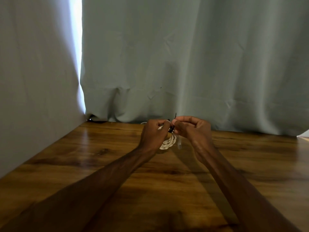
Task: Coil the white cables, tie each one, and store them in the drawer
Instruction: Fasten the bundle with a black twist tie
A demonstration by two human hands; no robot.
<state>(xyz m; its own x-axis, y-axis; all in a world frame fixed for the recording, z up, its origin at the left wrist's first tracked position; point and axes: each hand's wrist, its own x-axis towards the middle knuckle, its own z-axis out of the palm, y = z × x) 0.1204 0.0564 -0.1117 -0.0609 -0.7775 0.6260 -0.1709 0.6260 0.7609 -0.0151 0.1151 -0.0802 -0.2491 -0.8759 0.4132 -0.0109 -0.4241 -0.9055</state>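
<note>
A coiled white cable [168,142] hangs between my two hands, held above the wooden table [103,158]. My left hand [154,133] grips the coil's upper left side, its fingers curled round the loops. My right hand [192,127] pinches a thin dark tie [172,127] that wraps the top of the coil; one end of the tie sticks up past my fingertips. A pale connector end [179,144] dangles below my right hand. The upper part of the coil is hidden by my fingers. No drawer is in view.
A grey-green curtain [184,64] hangs along the table's far edge and a pale wall or panel [33,81] closes the left side. Something white [303,133] shows at the far right edge. A dark object [95,121] lies under the curtain at the back left corner.
</note>
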